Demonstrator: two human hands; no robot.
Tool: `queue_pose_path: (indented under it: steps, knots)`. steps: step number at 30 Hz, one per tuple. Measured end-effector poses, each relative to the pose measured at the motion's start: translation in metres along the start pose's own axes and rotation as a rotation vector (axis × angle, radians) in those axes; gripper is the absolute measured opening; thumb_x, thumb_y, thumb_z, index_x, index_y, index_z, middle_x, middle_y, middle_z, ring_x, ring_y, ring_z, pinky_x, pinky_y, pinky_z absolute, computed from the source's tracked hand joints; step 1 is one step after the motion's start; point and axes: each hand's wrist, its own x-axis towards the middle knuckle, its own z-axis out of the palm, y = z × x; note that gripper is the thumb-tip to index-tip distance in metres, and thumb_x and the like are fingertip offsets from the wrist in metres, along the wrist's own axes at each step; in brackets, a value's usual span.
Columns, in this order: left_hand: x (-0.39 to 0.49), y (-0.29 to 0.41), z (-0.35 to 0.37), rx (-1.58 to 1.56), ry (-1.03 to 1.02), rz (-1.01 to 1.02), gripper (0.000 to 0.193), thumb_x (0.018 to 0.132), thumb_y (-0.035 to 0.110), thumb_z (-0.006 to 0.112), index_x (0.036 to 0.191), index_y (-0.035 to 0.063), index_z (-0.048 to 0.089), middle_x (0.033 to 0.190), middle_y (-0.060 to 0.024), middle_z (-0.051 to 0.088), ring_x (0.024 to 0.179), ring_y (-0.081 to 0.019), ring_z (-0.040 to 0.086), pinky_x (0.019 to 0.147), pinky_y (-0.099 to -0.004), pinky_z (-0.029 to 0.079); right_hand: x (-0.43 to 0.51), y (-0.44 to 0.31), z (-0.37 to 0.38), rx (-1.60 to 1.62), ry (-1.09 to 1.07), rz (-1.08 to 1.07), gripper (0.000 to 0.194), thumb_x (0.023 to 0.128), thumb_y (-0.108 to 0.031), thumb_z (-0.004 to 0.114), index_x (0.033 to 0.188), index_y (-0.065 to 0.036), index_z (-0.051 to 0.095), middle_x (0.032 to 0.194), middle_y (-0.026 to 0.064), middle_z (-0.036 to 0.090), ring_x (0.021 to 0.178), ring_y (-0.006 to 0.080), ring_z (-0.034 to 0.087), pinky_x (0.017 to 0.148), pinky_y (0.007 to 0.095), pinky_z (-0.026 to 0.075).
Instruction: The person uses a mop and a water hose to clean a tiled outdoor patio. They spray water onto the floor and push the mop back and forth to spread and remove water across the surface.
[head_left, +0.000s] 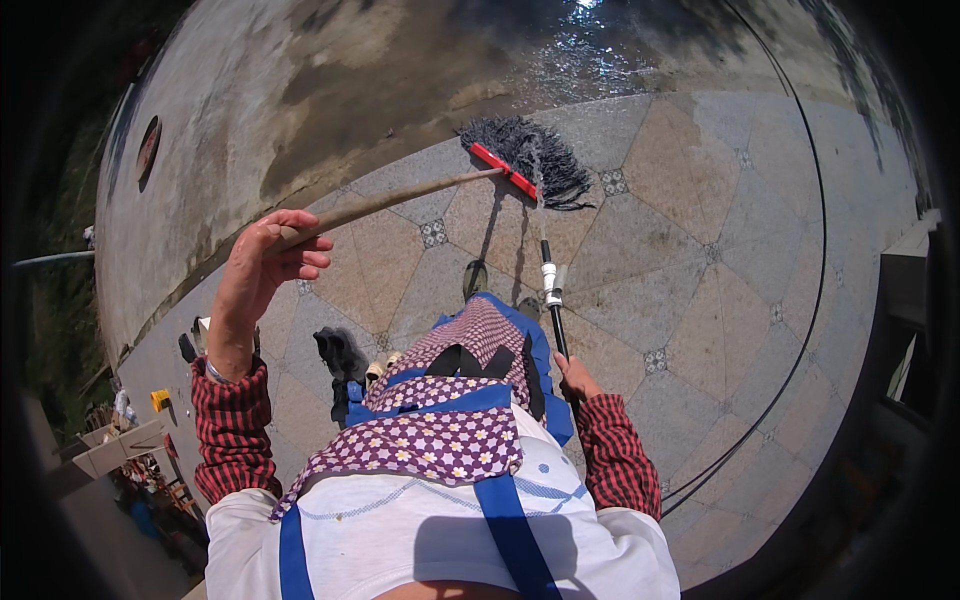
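Observation:
My left hand is wrapped loosely around the upper end of a wooden mop handle. The handle slants to a red plastic clamp, which carries a grey string mop head spread on the tiles. Low on the right, my right hand grips a black hose fitted with a white plastic connector. A stream of water leaves the hose tip and falls onto the mop strands and clamp. Part of the hose behind my right hand is hidden by my sleeve.
Patterned floor tiles meet a wet concrete surface ahead. A long black hose curves along the right. Dark shoes stand left of my apron. A yellow object lies farther left, and a round lid rests on the concrete.

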Motion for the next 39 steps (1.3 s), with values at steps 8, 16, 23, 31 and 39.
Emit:
queue_pose_path:
  steps: [8, 16, 23, 31, 39]
  knots:
    - [-0.005, -0.009, -0.007, -0.030, 0.026, -0.007, 0.044, 0.088, 0.036, 0.042, 0.109, -0.0014, 0.049, 0.096, -0.0178, 0.062, 0.078, -0.0181, 0.064, 0.069, -0.0270, 0.053, -0.004, 0.039, 0.018, -0.385, -0.059, -0.155, 0.059, 0.088, -0.051, 0.042, 0.090, 0.007, 0.057, 0.074, 0.0313, 0.056, 0.072, 0.0405, 0.058, 0.063, 0.0452, 0.043]
    - [-0.002, -0.004, -0.005, 0.009, -0.014, 0.022, 0.050, 0.087, 0.042, 0.044, 0.109, -0.0019, 0.049, 0.096, -0.0174, 0.062, 0.078, -0.0173, 0.064, 0.070, -0.0265, 0.052, 0.009, 0.061, 0.007, -0.065, 0.062, -0.065, 0.051, 0.089, -0.050, 0.042, 0.078, -0.001, 0.049, 0.050, 0.0136, 0.046, 0.042, 0.0259, 0.047, 0.041, 0.0384, 0.036]
    - [0.000, 0.001, -0.001, 0.022, -0.012, 0.027, 0.052, 0.087, 0.045, 0.045, 0.110, -0.0022, 0.049, 0.095, -0.0174, 0.062, 0.079, -0.0173, 0.064, 0.071, -0.0266, 0.053, -0.014, 0.047, -0.008, 0.111, 0.043, 0.080, 0.045, 0.089, -0.049, 0.043, 0.070, -0.009, 0.039, 0.043, 0.0025, 0.033, 0.031, 0.0166, 0.033, 0.032, 0.0326, 0.025]
    - [-0.001, -0.002, -0.005, 0.012, 0.003, 0.007, 0.048, 0.088, 0.039, 0.043, 0.110, -0.0021, 0.049, 0.095, -0.0186, 0.062, 0.078, -0.0179, 0.064, 0.070, -0.0270, 0.052, -0.027, 0.084, -0.006, 0.121, 0.012, 0.131, 0.044, 0.089, -0.049, 0.043, 0.070, -0.009, 0.038, 0.042, 0.0024, 0.032, 0.031, 0.0164, 0.032, 0.031, 0.0323, 0.024]
    - [-0.007, -0.008, -0.010, 0.020, 0.011, -0.054, 0.045, 0.087, 0.036, 0.043, 0.112, -0.0009, 0.050, 0.097, -0.0178, 0.061, 0.080, -0.0184, 0.063, 0.070, -0.0271, 0.051, -0.009, 0.033, -0.001, 0.002, -0.019, 0.084, 0.045, 0.090, -0.047, 0.042, 0.074, -0.004, 0.047, 0.048, 0.0083, 0.044, 0.037, 0.0236, 0.045, 0.036, 0.0372, 0.034]
